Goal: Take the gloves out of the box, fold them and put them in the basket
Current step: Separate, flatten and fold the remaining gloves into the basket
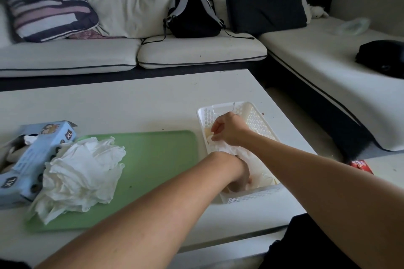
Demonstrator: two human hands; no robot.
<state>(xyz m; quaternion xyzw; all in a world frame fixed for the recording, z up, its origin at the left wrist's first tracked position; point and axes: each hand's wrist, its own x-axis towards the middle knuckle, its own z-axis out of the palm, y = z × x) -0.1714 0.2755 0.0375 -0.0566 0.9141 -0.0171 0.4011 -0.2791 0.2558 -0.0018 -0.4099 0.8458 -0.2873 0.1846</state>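
A white perforated basket (255, 116) stands on the table at the right, with folded white gloves (238, 153) lying inside it. Both my hands are down in the basket. My right hand (229, 130) is at the far end, its fingers curled and pinching an edge of the gloves. My left hand (239, 178) is at the near end with its fingers pushed down onto the gloves; its fingertips are hidden. A loose pile of white gloves (80, 172) lies on the left part of a green tray (157, 159). The blue glove box (32, 157), marked XL, lies open at the far left.
The white low table (135, 102) fills the foreground; a white sofa with cushions and a black backpack (193, 15) runs behind it. A small red packet (360, 166) lies off the table's right edge. A dark bundle (382, 57) rests on the sofa's right wing.
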